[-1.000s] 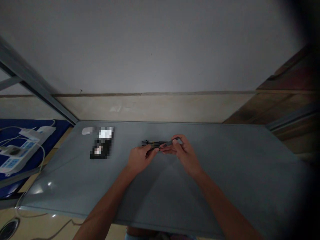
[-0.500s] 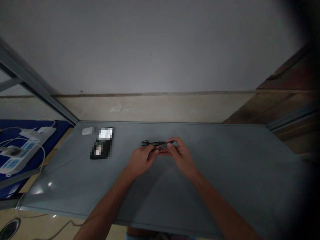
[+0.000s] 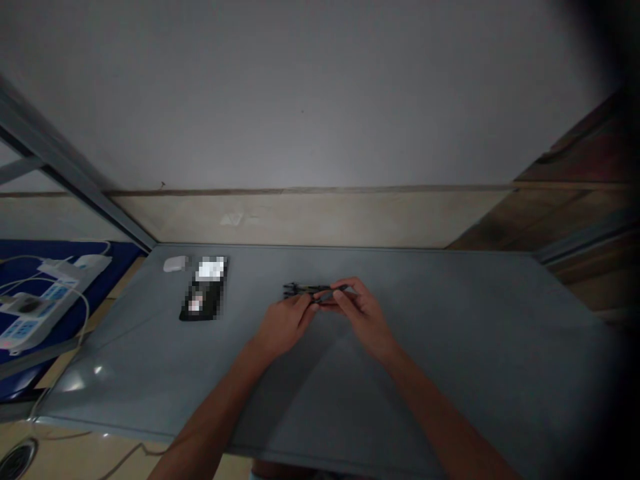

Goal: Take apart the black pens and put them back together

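Observation:
Over the middle of the grey table, my left hand and my right hand are close together, fingers closed. A dark, slender, pen-like piece lies between them, pinched at its right end by my right thumb and fingers. My left fingertips are closed round its left end, which they mostly hide. Just behind my left hand, several thin dark pen-like pieces lie side by side on the table. My hands cover part of them, and their exact kind is too small to tell.
On the table's left lie a blurred-out black flat object and a small white case-like object. Beyond the left edge, a white power strip with cables rests on a blue surface. A wall rises behind the grey table.
My left hand has turned slightly, and the dark end that jutted from its fingers is now mostly hidden. My right hand keeps its pinch and has barely moved.

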The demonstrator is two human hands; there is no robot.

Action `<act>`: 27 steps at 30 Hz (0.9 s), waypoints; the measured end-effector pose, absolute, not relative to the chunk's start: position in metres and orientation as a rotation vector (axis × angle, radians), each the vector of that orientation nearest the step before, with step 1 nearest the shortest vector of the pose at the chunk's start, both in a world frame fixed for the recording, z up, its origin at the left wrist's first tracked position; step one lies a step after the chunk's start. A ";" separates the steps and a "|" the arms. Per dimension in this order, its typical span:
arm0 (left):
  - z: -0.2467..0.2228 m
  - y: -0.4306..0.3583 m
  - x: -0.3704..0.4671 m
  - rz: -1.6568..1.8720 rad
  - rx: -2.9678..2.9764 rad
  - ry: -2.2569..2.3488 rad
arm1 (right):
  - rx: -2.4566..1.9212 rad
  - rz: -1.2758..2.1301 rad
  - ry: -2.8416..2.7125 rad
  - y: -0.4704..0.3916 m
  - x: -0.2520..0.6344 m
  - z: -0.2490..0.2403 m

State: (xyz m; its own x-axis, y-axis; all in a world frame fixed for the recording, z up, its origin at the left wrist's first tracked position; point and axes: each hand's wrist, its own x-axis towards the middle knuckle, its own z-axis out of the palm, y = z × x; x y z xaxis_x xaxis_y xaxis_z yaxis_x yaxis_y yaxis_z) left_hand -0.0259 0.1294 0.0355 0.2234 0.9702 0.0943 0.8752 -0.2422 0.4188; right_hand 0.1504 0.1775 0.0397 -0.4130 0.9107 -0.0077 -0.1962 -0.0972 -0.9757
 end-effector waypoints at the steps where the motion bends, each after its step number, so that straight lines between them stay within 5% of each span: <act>1: 0.035 0.130 -0.026 0.491 2.221 1.732 | -0.862 1.641 -1.318 0.178 0.150 0.038; 17: 0.029 0.128 -0.026 0.499 2.144 1.739 | -0.885 1.476 -1.718 0.178 0.151 0.030; 27: 0.031 0.130 -0.025 0.465 2.245 1.647 | -1.088 0.952 -2.144 0.178 0.153 0.031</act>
